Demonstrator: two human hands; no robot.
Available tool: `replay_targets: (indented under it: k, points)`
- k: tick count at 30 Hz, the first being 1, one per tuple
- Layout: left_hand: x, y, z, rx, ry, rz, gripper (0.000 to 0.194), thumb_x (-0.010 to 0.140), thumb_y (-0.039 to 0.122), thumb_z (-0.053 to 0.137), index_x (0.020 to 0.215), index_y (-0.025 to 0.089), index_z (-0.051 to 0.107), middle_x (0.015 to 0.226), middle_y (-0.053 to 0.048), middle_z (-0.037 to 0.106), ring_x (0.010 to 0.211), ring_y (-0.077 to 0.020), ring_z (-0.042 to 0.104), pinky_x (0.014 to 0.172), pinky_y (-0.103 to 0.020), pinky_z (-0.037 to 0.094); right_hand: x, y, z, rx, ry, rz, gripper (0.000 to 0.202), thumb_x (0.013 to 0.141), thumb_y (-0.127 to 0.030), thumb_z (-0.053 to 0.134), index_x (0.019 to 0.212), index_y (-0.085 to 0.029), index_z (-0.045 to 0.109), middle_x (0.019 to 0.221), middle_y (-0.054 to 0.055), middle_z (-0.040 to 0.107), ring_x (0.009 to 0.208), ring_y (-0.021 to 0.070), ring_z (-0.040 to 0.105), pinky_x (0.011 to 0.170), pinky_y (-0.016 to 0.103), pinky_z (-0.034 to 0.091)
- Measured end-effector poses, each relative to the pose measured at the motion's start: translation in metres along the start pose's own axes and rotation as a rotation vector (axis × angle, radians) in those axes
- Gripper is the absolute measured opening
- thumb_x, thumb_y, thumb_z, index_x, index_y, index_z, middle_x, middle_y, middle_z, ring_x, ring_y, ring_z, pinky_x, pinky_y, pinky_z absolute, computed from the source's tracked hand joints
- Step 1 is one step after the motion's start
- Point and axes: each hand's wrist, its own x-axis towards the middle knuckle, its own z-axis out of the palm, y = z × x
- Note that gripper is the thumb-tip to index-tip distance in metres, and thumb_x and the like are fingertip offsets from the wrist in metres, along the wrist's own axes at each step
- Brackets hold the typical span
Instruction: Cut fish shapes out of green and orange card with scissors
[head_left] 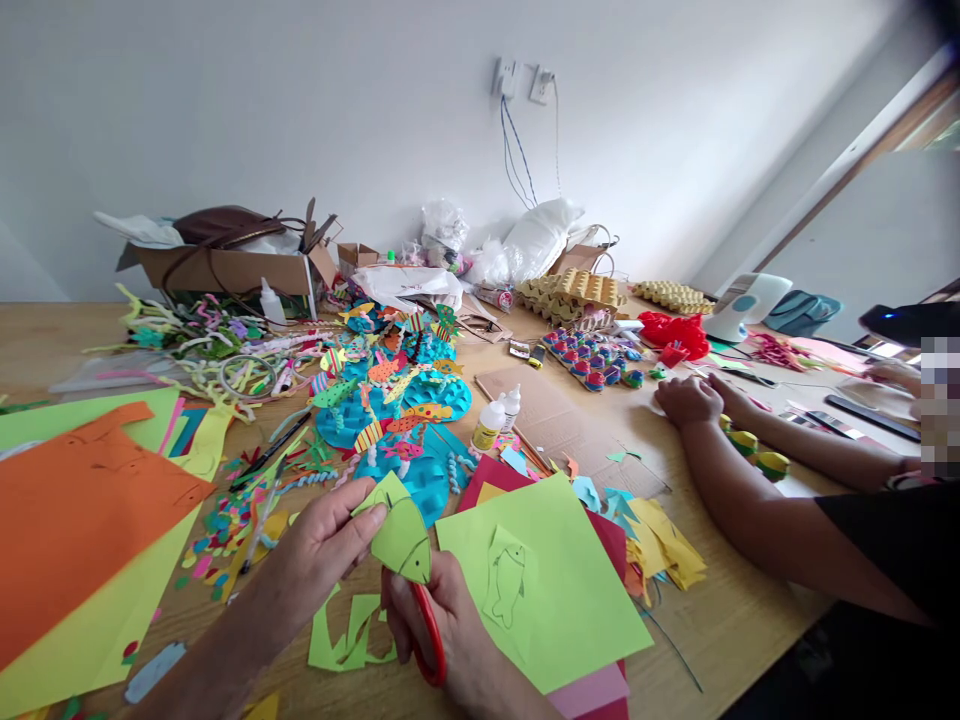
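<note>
Between thumb and fingers, my left hand (334, 535) pinches a green paper fish (401, 533) with a drawn eye and curved lines. My right hand (442, 605) is closed around the red handle of a pair of scissors (429, 640); their blades are hidden behind the paper. To the right lies a green paper sheet (577, 580) bearing a smaller piece with a fish drawn on it. Green paper offcuts (349, 630) rest on the table below my hands. Just beyond them stand blue pieces decorated with several colourful paper fish (416, 412).
Two glue bottles (489, 422) stand past my hands. Orange paper (90, 530) covers the left side, near scattered confetti dots (225, 530). Egg cartons (574, 295) and a box (225, 275) line the wall. At right, a co-worker's arms (727, 490) rest on the table.
</note>
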Motion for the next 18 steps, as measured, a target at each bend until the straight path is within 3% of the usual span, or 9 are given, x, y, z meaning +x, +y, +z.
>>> replay_targets:
  k: [5, 11, 18]
  points:
    - [0.0, 0.001, 0.0, -0.025, -0.015, -0.021, 0.028, 0.079, 0.046, 0.052, 0.067, 0.021, 0.048, 0.053, 0.008, 0.036, 0.049, -0.0105, 0.031, 0.046, -0.021, 0.027, 0.001, -0.003, 0.001, 0.006, 0.002, -0.005, 0.058, 0.079, -0.068, 0.048, 0.049, -0.019, 0.041, 0.04, -0.006, 0.036, 0.037, 0.0059, 0.032, 0.037, 0.017, 0.031]
    - [-0.002, 0.004, 0.001, -0.081, -0.007, -0.015, 0.025, 0.074, 0.045, 0.06, 0.071, 0.02, 0.061, 0.057, 0.005, 0.049, 0.053, -0.0132, 0.046, 0.05, -0.022, 0.039, 0.002, -0.005, -0.002, -0.063, 0.024, 0.043, 0.055, 0.083, -0.054, 0.05, 0.042, -0.017, 0.042, 0.041, -0.004, 0.038, 0.041, 0.0072, 0.037, 0.04, 0.016, 0.034]
    - [-0.003, -0.007, -0.004, -0.1, 0.018, -0.072, 0.028, 0.075, 0.044, 0.061, 0.087, 0.019, 0.068, 0.06, 0.002, 0.058, 0.058, -0.0157, 0.055, 0.053, -0.023, 0.046, 0.003, -0.012, 0.0, -0.094, 0.002, 0.025, 0.053, 0.079, -0.057, 0.051, 0.044, -0.018, 0.042, 0.045, -0.003, 0.04, 0.046, 0.0095, 0.04, 0.04, 0.017, 0.035]
